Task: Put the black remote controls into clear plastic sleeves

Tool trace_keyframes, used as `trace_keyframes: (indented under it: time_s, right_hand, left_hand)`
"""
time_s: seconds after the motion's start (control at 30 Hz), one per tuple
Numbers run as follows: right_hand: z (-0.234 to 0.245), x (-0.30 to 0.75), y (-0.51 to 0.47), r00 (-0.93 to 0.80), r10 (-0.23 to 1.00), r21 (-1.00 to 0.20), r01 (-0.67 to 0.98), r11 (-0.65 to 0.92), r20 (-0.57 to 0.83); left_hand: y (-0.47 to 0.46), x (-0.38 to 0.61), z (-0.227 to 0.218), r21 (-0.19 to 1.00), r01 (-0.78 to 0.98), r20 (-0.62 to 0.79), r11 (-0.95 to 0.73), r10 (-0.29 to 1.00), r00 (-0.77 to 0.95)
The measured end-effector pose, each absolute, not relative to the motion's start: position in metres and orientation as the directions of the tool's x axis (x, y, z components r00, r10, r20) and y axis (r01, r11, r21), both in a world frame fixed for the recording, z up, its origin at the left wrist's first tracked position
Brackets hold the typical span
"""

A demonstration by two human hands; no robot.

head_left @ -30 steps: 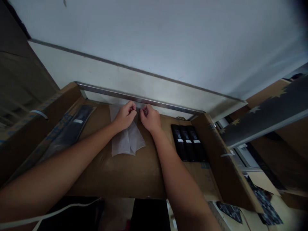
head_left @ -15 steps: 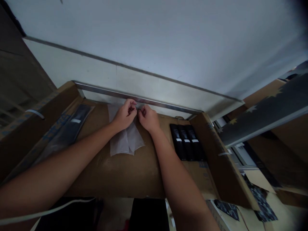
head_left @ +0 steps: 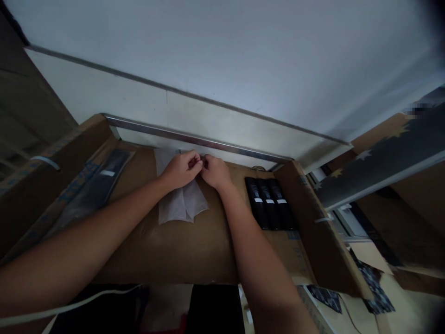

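My left hand (head_left: 181, 170) and my right hand (head_left: 215, 172) meet near the back of the cardboard surface, fingers curled and pinched with the tips touching or nearly so. Whatever they pinch is too small or hidden to make out. Under and beside my left hand lie translucent plastic bags (head_left: 174, 208), flat and overlapping. To the right, three slim black packages (head_left: 269, 214) with white labels lie side by side. At the left, a dark item in a clear plastic sleeve (head_left: 113, 169), also white-labelled, rests along the cardboard side, partly behind my left forearm.
A cardboard tray (head_left: 167, 260) forms the work surface, with raised walls at left and right (head_left: 320, 236). A metal strip (head_left: 181, 135) and a pale wall (head_left: 222, 60) close off the back. A star-patterned grey panel (head_left: 385, 148) stands at the right.
My left hand has turned and lowered slightly, bringing its fingertips against or very near those of my right hand. The bags and black packages stay in place.
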State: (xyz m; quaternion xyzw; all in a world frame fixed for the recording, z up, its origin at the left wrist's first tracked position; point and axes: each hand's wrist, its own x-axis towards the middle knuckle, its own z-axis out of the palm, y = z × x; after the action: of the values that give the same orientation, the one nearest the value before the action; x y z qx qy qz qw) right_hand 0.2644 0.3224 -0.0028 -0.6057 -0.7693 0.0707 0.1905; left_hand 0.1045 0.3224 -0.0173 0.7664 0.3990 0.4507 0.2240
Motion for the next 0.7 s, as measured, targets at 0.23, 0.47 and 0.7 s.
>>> trace_keyframes:
  time_s: [0.23,0.47,0.7]
  right_hand:
    - [0.036,0.324,0.29,0.398,0.906,-0.179,0.911,-0.371,0.145]
    - [0.0,0.335,0.227,0.475,0.825,-0.046,0.873,-0.486,0.306]
    - [-0.017,0.319,0.195,0.447,0.758,-0.056,0.875,-0.481,0.475]
  left_hand:
    - [0.318,0.105,-0.017,0.648,0.455,0.512,-0.61,0.792,0.333]
    - [0.317,0.103,-0.017,0.573,0.492,0.544,-0.656,0.753,0.37]
    - [0.292,0.081,-0.003,0.505,0.59,0.65,-0.63,0.728,0.22]
